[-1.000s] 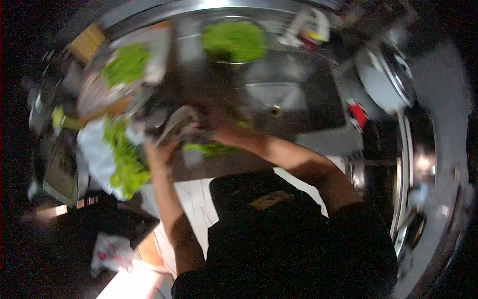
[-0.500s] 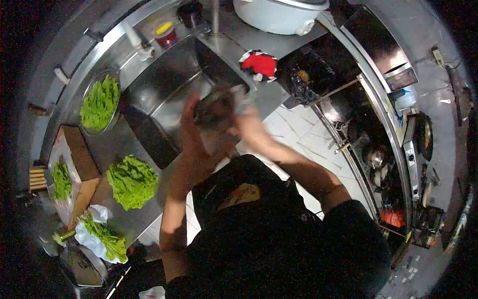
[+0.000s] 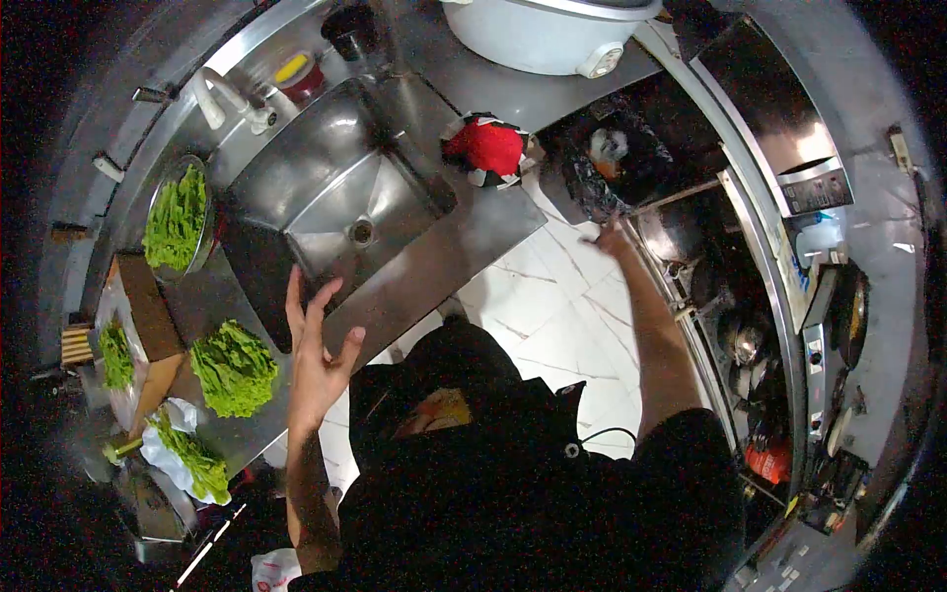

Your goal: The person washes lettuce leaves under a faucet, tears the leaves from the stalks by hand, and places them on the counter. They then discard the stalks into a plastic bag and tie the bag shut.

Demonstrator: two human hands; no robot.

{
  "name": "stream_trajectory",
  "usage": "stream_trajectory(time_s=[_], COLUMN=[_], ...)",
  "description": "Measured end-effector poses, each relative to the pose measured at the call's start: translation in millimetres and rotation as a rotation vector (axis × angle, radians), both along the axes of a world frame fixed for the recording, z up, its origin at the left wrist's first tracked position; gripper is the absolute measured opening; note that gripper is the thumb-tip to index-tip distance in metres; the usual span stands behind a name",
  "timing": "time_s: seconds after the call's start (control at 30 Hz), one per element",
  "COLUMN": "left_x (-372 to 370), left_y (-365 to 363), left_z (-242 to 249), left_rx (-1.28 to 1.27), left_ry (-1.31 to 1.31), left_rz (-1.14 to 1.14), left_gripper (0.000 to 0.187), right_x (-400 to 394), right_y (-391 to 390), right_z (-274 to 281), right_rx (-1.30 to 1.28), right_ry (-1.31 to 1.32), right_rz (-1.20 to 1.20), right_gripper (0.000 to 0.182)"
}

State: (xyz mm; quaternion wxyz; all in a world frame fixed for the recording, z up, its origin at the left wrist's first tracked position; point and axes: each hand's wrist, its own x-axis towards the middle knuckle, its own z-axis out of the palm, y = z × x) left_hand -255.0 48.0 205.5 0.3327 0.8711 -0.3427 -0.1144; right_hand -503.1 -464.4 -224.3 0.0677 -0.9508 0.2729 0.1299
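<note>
My left hand [image 3: 314, 347] is raised with its fingers spread, empty, just in front of the steel counter's edge by the sink [image 3: 326, 202]. My right hand [image 3: 610, 237] reaches out to the right, over the rim of a black-lined bin [image 3: 619, 158]; its fingers look apart and I see nothing in them. A pile of green lettuce [image 3: 234, 367] lies on the counter left of my left hand. A metal bowl of lettuce [image 3: 178, 219] stands beside the sink.
A cardboard box with greens [image 3: 128, 345] and a white bag of greens [image 3: 182, 459] sit at the counter's left end. A red cloth [image 3: 485, 146] lies right of the sink. A white rice cooker [image 3: 552, 35] stands behind it. Dark pans [image 3: 735, 316] hang at right.
Both hands were together over the counter's edge holding something dark; now they are apart, the right one swung out to the bin, the left one lowered and empty. My view shifted slightly.
</note>
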Motion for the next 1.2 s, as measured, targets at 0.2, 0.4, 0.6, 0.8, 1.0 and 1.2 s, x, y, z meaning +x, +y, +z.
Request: stream_trajectory(time_s=[0.2,0.4,0.6,0.8,1.0,1.2], left_x=[9,0,11,79,146,165], left_y=[65,142,327,529,595,619], left_z=[-45,-30,-57,-78,-114,-132], left_rx=[0.055,-0.063,-0.193,0.366,0.506,0.407], left_ry=[-0.021,-0.136,-0.281,-0.465,-0.05,0.312], left_rz=[0.162,0.539,1.097,1.501,1.475,1.433], left_gripper=[0.041,0.034,0.029,0.043,0.066,0.074], right_x=[48,185,292,350,414,458], right_y=[140,187,406,688,898,956], right_z=[128,325,416,413,341,258], right_rx=[0.388,0.501,0.907,1.269,1.193,0.642], right_ry=[0.19,-0.28,-0.627,-0.322,-0.597,-0.258], right_rz=[0.135,0.044,0.419,0.864,1.152,1.459], right_gripper=[0.06,0.029,0.034,0.03,0.025,0.035])
